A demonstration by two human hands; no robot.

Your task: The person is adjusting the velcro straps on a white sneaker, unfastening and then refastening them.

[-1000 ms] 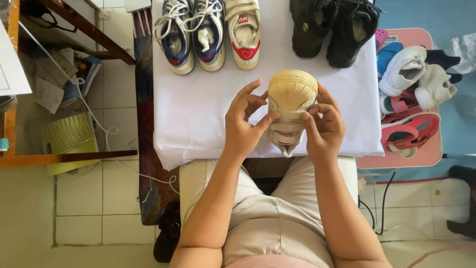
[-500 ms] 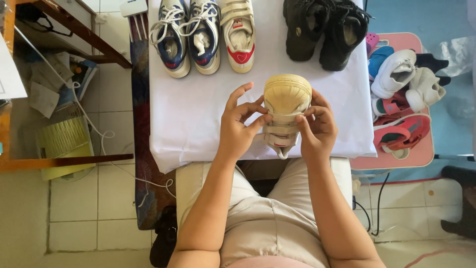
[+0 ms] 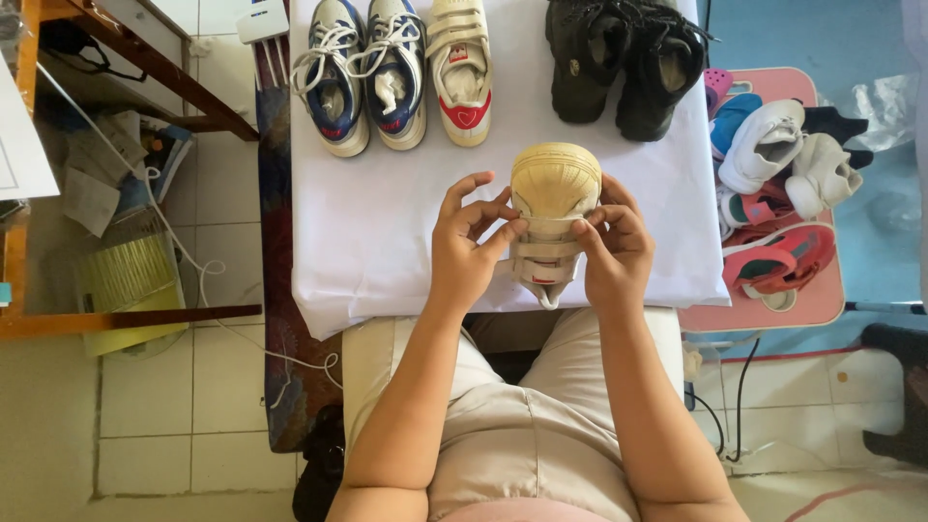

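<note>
I hold a small cream-white strap shoe (image 3: 553,193) over the near edge of a white-covered table (image 3: 377,232), toe pointing away from me. My left hand (image 3: 469,244) grips its left side with the thumb pressed on a strap. On the other side, my right hand (image 3: 611,246) pinches the same strap with thumb and fingers. The heel of the shoe hangs past the table edge, above my lap.
At the table's far edge stand a pair of blue-and-white lace sneakers (image 3: 360,77), a matching white strap shoe (image 3: 461,68) and a pair of black boots (image 3: 626,63). A pink stool (image 3: 822,300) at right carries several small shoes. A wooden frame (image 3: 126,317) and cables lie left.
The view has shifted slightly left and down. My fingers have moved along the straps of the shoe, which stays in both hands at nearly the same spot.
</note>
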